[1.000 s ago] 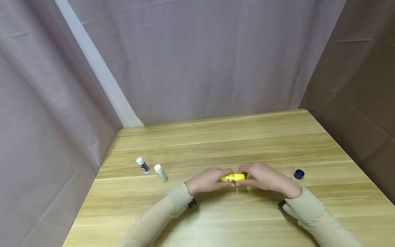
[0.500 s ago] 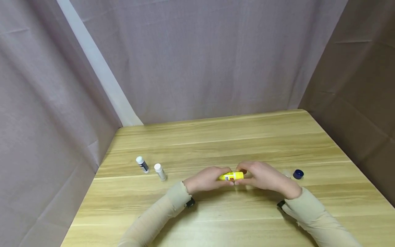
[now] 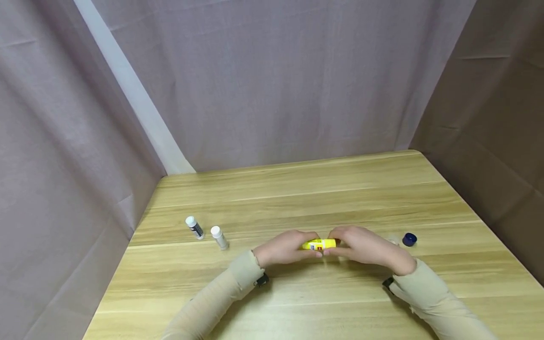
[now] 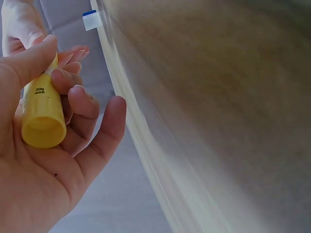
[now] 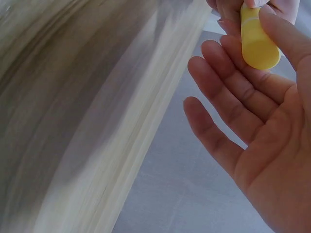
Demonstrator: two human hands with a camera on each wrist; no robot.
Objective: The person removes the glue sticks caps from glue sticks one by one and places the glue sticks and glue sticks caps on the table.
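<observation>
A yellow glue stick [image 3: 318, 244] lies sideways between both hands, over the middle of the table. My left hand [image 3: 286, 248] grips its labelled body; in the left wrist view the thumb and forefinger hold it, and the round yellow end [image 4: 43, 132] faces the palm. From the other side my right hand [image 3: 361, 245] pinches the yellow cap [image 5: 260, 46] between thumb and forefinger. The other right fingers [image 5: 226, 99] stay loosely bent off the stick. In the head view, a narrow white band shows between cap and label.
A white-capped stick with a dark label [image 3: 195, 228] and a plain white stick [image 3: 219, 238] stand on the table [image 3: 297, 198] at left. Beyond the right wrist is a dark blue cap [image 3: 410, 239] on a pale body, partly hidden. Curtains [image 3: 272, 85] surround the table.
</observation>
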